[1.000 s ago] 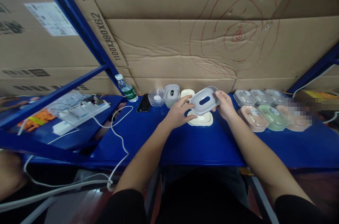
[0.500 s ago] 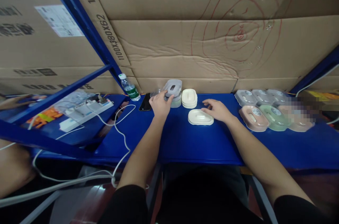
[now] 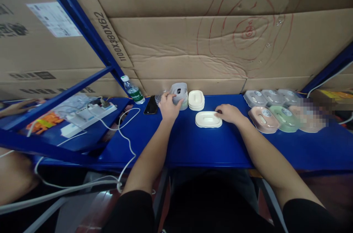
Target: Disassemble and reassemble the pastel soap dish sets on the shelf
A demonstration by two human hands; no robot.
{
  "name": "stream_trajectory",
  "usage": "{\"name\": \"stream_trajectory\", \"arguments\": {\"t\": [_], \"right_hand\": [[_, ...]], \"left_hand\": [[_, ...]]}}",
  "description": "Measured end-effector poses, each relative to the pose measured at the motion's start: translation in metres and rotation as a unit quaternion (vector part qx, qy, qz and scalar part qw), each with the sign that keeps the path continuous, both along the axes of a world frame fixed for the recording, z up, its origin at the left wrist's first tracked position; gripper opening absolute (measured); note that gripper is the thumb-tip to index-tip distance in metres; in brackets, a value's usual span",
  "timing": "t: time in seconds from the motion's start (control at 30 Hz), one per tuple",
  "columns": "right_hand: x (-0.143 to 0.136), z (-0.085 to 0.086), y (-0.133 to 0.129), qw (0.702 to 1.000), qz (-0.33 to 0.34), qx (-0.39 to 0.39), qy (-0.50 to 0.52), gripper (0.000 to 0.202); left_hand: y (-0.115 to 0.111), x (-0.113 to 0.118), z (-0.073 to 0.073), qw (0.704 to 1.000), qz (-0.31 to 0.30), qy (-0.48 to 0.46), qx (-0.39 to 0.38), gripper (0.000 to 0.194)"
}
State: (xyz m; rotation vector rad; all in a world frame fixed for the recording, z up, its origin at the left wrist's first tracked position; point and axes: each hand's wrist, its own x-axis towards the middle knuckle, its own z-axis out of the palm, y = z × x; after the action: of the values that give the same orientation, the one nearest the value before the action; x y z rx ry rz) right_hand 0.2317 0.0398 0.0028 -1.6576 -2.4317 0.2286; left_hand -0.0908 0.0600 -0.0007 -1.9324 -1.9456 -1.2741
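Observation:
My left hand (image 3: 168,108) is at the left stack, its thumb and fingers apart against the near-left side of a grey soap-dish-shaped tray (image 3: 179,91). That tray lies on top of a stack with a pale green piece below it. My right hand (image 3: 228,113) pinches the right end of a cream oval dish (image 3: 208,119), which lies flat on the blue table with a long raised middle. Behind the dish stands a short stack of cream trays (image 3: 196,100). Clear plastic covers (image 3: 162,96) are partly hidden behind my left hand.
Grey, pink and green lidded boxes (image 3: 264,119) stand in two rows at the right. A black phone (image 3: 151,106) and a water bottle (image 3: 133,90) are at the left. White cables, a power strip (image 3: 88,118) and another person's hand (image 3: 18,108) lie beyond the blue frame.
My right hand has come down onto the cream dish's right end, its fingers now closed. My left hand has shifted slightly right along the grey tray. The view has moved a little.

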Motion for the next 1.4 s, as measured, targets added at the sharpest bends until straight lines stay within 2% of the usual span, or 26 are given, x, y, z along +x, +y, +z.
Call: {"name": "stream_trajectory", "arguments": {"t": [0.1, 0.23, 0.4, 0.57, 0.67, 0.8, 0.9, 1.0, 1.1, 1.23, 1.4], "right_hand": [[0.000, 0.003, 0.001, 1.000, 0.004, -0.017, 0.015, 0.020], [-0.002, 0.007, 0.000, 0.993, -0.001, -0.034, 0.116, 0.017], [-0.010, 0.006, 0.000, 0.962, -0.098, -0.021, 0.256, 0.010], [-0.024, 0.000, 0.010, 0.906, -0.201, 0.001, 0.372, 0.009], [-0.033, -0.001, 0.021, 0.882, -0.246, 0.029, 0.400, 0.010], [-0.049, -0.001, 0.035, 0.908, -0.269, 0.080, 0.312, 0.017], [-0.069, 0.000, 0.042, 0.927, -0.273, 0.084, 0.243, 0.031], [-0.089, 0.001, 0.045, 0.932, -0.271, 0.072, 0.231, 0.042], [-0.101, 0.000, 0.043, 0.944, -0.222, 0.064, 0.234, 0.050], [-0.101, -0.008, 0.036, 0.965, -0.141, 0.066, 0.211, 0.050], [-0.094, -0.008, 0.034, 0.969, -0.132, 0.071, 0.195, 0.055]], "left_hand": [[0.001, -0.001, -0.001, 1.000, -0.004, -0.001, -0.004, 0.041], [0.002, -0.001, -0.001, 1.000, -0.011, -0.001, -0.004, 0.041], [0.002, 0.000, 0.000, 1.000, 0.003, 0.009, -0.013, 0.043], [0.002, 0.000, 0.000, 1.000, 0.004, -0.001, -0.018, 0.046], [0.002, 0.001, 0.001, 1.000, -0.003, -0.005, -0.017, 0.045], [0.001, 0.002, 0.002, 1.000, -0.012, -0.015, -0.008, 0.046], [0.001, 0.001, 0.002, 1.000, -0.012, -0.020, 0.005, 0.051], [0.001, 0.002, 0.002, 1.000, -0.011, -0.021, 0.007, 0.053], [0.001, 0.002, 0.001, 1.000, -0.013, -0.018, 0.007, 0.053], [0.002, 0.003, 0.000, 1.000, -0.013, -0.014, 0.005, 0.054], [0.001, 0.003, 0.001, 1.000, -0.009, -0.014, 0.002, 0.055]]}}
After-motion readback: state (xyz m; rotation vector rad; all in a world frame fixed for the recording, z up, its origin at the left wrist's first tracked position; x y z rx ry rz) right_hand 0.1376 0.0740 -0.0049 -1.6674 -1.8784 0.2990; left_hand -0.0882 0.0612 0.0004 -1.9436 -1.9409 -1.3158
